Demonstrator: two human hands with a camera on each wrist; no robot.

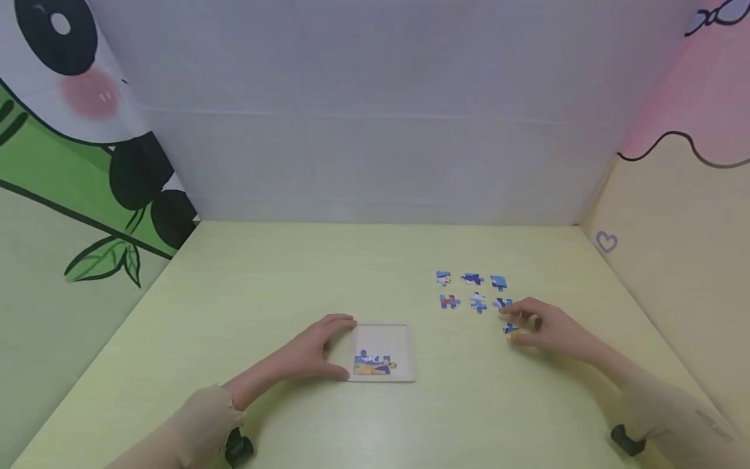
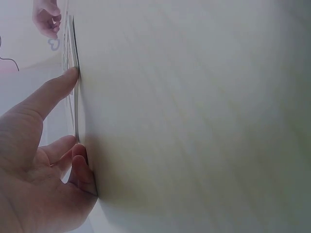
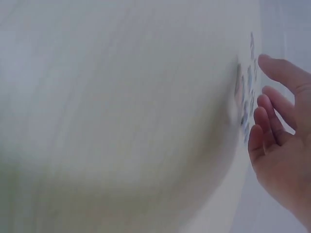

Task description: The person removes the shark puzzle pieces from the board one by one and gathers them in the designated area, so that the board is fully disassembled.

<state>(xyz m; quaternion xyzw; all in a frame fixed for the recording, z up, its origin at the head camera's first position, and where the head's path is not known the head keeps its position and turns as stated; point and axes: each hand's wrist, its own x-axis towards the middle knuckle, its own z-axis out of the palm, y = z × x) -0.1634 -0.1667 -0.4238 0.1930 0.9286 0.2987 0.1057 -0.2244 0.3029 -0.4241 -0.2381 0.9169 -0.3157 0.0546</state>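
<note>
In the head view a small pale puzzle tray [image 1: 383, 337] lies on the table, with a few joined puzzle pieces [image 1: 373, 366] in its lower left corner. My left hand [image 1: 313, 352] holds the tray at its left side, thumb at the near corner and index finger at the far one. In the left wrist view the thumb [image 2: 60, 87] presses against the tray's thin edge. My right hand [image 1: 547, 329] hovers over a loose blue and yellow puzzle piece [image 1: 510, 329], thumb and fingers spread apart around it. The right wrist view shows nothing between those fingers [image 3: 268, 109].
Beyond the right hand, several loose puzzle pieces [image 1: 473, 279] lie in two rows on the pale table [image 1: 281, 273]. A grey-white wall [image 1: 375, 163] stands at the back. Printed side panels [image 1: 674, 247] border the table left and right.
</note>
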